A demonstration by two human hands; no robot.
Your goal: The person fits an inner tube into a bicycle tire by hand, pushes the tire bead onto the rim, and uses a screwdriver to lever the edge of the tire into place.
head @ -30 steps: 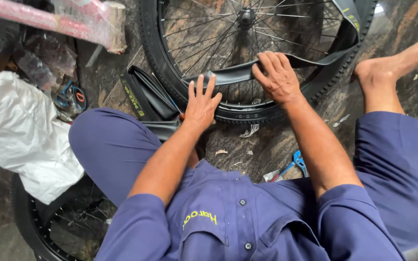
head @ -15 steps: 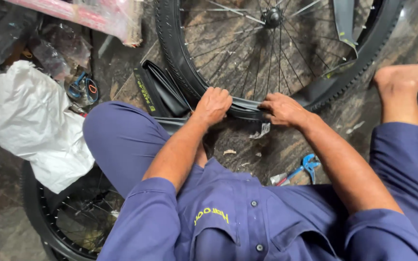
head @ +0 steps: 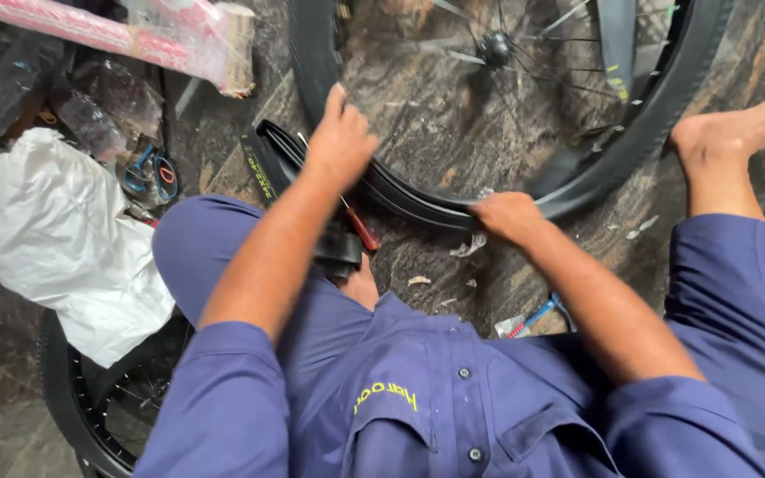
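Person wears a blue-violet work shirt (head: 453,398), short sleeves, collar open at the near edge of the view. Sleeve hems end above the elbows; forearms bare. Dark round buttons run down the front placket, one more on a flapped chest pocket. Yellow embroidered lettering sits on the chest, left of the placket. Matching blue-violet trousers (head: 214,239) cover both legs, cloth creased over the knees. Left hand (head: 340,142) and right hand (head: 506,217) are bare: no gloves, rings or watch visible. Right foot (head: 710,150) is bare too, no footwear.
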